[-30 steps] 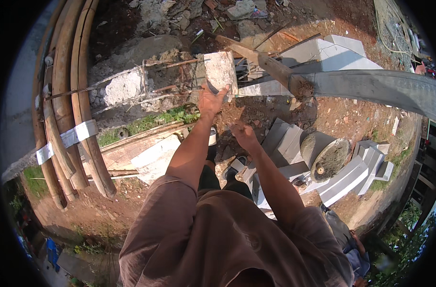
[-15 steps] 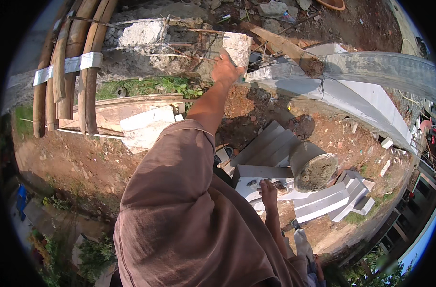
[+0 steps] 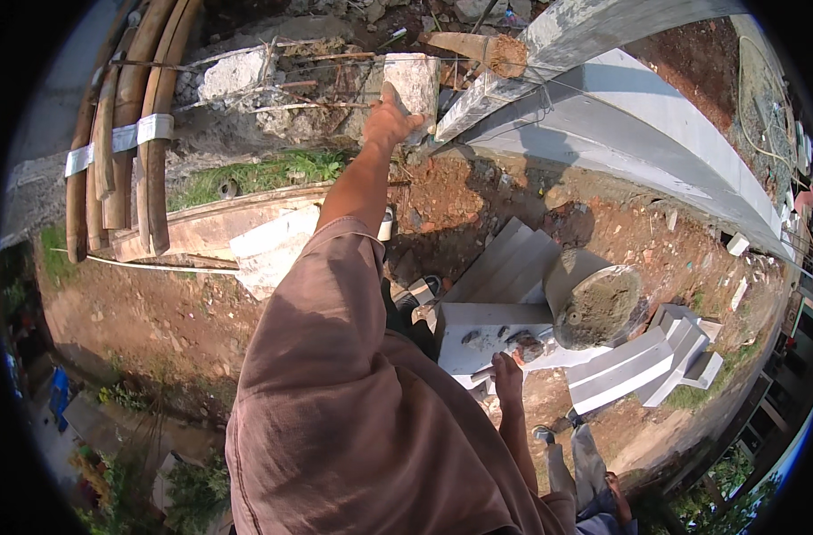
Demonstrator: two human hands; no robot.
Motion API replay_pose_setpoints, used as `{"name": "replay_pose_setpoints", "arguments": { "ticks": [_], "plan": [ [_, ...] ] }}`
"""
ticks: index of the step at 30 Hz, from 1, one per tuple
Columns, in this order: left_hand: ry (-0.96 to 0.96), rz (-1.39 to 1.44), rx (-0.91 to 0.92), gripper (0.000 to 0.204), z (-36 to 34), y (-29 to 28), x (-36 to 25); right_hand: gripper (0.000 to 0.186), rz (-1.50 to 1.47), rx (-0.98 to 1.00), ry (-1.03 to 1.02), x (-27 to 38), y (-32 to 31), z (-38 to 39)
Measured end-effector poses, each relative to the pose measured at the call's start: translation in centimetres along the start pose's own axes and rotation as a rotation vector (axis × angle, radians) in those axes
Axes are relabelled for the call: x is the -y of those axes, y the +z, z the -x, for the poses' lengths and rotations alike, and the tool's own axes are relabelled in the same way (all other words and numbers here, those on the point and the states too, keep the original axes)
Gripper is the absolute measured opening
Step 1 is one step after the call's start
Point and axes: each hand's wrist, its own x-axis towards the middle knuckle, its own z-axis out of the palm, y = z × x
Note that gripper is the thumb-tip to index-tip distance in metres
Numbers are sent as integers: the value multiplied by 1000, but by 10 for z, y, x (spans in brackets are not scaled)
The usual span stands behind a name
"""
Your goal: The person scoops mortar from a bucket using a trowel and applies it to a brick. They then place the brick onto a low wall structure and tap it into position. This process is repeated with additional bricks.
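Observation:
My left hand reaches far forward, its thumb and a finger spread against the near side of a pale, rough block at the end of a broken concrete beam. Lower right, my right hand is closed, and a thin light piece shows beside its fingers. What it grips, if anything, I cannot make out. Just beyond that hand lies a light grey block with small dark lumps on top. A bucket of grey mortar stands beside that block.
Bamboo poles bound with pale tape stand at the left. Thin rods stick out along the beam. A concrete post and a light grey wall rise at the right. Stacked grey blocks lie near another person's legs.
The view has shifted, so the block and beam sit further left and the post looks more upright. My left hand stays against the block. My right hand's fingers look more curled.

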Motion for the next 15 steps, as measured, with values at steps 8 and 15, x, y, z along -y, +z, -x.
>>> {"name": "replay_pose_setpoints", "arguments": {
  "ticks": [8,15],
  "plan": [
    [-71,-13,76,114,13,-12,-15,40,-61,-37,87,-47,1,-5],
    [-90,-23,109,114,23,-29,-23,42,158,-130,-158,-61,-3,-35]
  ]
}}
